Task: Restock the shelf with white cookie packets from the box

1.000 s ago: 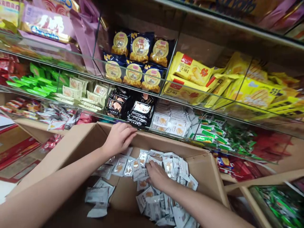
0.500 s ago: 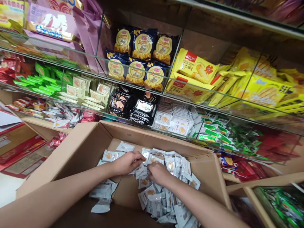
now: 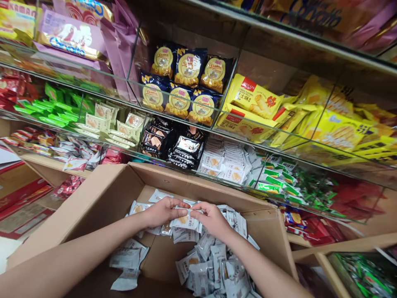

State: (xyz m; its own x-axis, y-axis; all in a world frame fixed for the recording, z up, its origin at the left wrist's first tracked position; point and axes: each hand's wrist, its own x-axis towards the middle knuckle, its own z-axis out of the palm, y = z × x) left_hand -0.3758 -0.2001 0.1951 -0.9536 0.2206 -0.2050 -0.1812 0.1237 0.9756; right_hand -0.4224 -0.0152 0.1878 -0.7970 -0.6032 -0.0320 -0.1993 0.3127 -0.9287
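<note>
Over an open cardboard box (image 3: 74,207), my left hand (image 3: 163,213) pinches the left end of a small white snack packet (image 3: 186,223) between thumb and fingers. Its other end is gripped by my right hand (image 3: 212,219), thumb on the near face. The fingertips of both hands almost meet at the packet's upper edge. Whether more packets are behind it, I cannot tell. Loose packets of the same kind (image 3: 201,273) are heaped on the right of the box floor, under my right wrist. A smaller group (image 3: 127,258) rests at the left, below my left forearm.
Glass-fronted shelves rise behind the box. They carry blue cookie bags (image 3: 178,101), yellow snack packs (image 3: 257,97), black packets (image 3: 156,138) and upright rows of white packets (image 3: 228,159). A wooden bin with green-wrapped items (image 3: 369,269) stands at the lower right.
My hands have come together, and a white packet is now held between them. Before, they were apart among the loose packets. The view has shifted slightly.
</note>
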